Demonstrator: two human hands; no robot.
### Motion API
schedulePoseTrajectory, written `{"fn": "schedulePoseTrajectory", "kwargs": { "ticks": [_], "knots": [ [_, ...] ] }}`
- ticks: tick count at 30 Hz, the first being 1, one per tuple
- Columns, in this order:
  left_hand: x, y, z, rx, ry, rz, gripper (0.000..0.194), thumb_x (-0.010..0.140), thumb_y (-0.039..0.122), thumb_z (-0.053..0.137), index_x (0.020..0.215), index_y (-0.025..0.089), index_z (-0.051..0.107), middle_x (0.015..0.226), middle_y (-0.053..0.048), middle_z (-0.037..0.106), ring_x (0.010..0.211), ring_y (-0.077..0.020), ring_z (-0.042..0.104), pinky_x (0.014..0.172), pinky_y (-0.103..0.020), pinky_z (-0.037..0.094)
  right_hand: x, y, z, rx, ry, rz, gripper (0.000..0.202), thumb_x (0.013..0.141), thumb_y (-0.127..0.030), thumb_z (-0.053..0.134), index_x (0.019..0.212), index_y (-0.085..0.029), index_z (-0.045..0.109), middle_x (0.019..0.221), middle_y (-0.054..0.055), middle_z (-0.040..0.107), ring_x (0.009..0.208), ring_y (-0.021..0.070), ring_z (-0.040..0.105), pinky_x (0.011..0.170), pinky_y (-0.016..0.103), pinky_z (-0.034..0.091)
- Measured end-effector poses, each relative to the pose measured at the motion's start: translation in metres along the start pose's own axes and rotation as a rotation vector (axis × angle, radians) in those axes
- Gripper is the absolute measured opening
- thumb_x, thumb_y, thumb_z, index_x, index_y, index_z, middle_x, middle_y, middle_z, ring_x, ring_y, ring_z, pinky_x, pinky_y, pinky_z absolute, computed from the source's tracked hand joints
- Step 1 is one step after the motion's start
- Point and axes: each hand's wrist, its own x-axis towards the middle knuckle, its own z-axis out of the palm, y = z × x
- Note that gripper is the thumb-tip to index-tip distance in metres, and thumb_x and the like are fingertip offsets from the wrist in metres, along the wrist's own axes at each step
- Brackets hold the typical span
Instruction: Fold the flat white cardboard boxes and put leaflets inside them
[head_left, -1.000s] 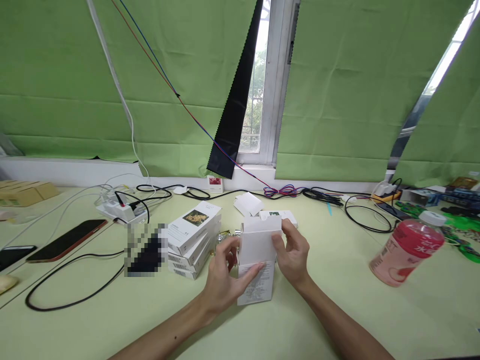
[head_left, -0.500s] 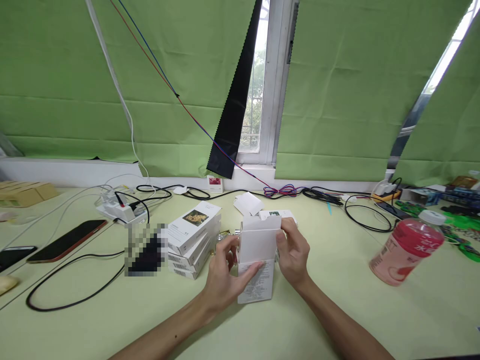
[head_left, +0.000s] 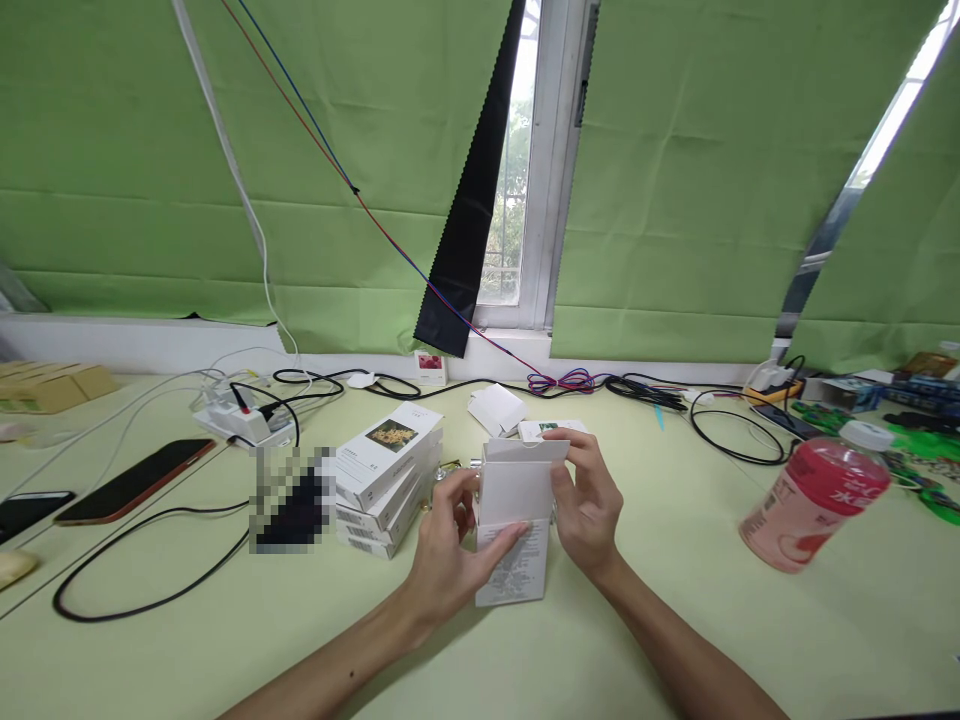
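A small white carton with fine print stands near the middle of the table, its end flap raised. My left hand grips it from the left side, thumb laid across the printed face and fingers curled behind. At the upper right edge of the flap, my right hand pinches between thumb and fingers. Left of my hands is a stack of several white boxes, the top one with a yellow flower picture. Behind the carton lie a white box and another box with a small picture, partly hidden.
A pink drink bottle stands at the right. To the left are phones, a power strip and a looping black cable. More cables run along the back, below the green curtains.
The flap's top edge has tipped over and shows wider, with my right fingers moved slightly up and right along it. My left hand stays in place on the carton.
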Motion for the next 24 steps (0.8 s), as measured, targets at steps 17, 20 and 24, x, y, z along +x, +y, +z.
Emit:
{"fn": "schedulePoseTrajectory", "kwargs": {
  "ticks": [17,20,24],
  "knots": [
    [-0.0026,-0.0003,-0.0006,-0.01,-0.046,-0.059,0.062,0.078,0.037,0.08,0.125,0.024,0.04,0.097,-0.003,0.067,0.068,-0.0135,0.064,0.048,-0.021,0.046,-0.0011,-0.0004,0.0011,-0.052,0.081,-0.092,0.022,0.093,-0.005,0.054,0.101,-0.022,0.065,0.106,0.009,0.06,0.101,0.0233,0.059,0.083,0.044,0.051],
    [-0.0029,-0.0003,-0.0008,-0.007,-0.044,-0.05,0.063,0.078,0.037,0.08,0.125,0.024,0.04,0.096,-0.003,0.066,0.068,-0.0134,0.064,0.048,-0.021,0.046,-0.0017,-0.0004,0.0013,-0.074,0.1,-0.108,0.02,0.093,-0.005,0.055,0.099,-0.022,0.065,0.103,0.008,0.059,0.098,0.0229,0.059,0.08,0.042,0.053],
    [-0.0022,0.0008,-0.0012,-0.009,-0.044,-0.052,0.061,0.079,0.036,0.08,0.124,0.023,0.041,0.096,-0.004,0.066,0.067,-0.0132,0.064,0.048,-0.021,0.047,-0.0012,-0.0006,0.0009,-0.105,0.108,-0.117,0.018,0.092,-0.006,0.057,0.097,-0.022,0.065,0.101,0.008,0.06,0.095,0.023,0.061,0.077,0.041,0.054]
  ]
}}
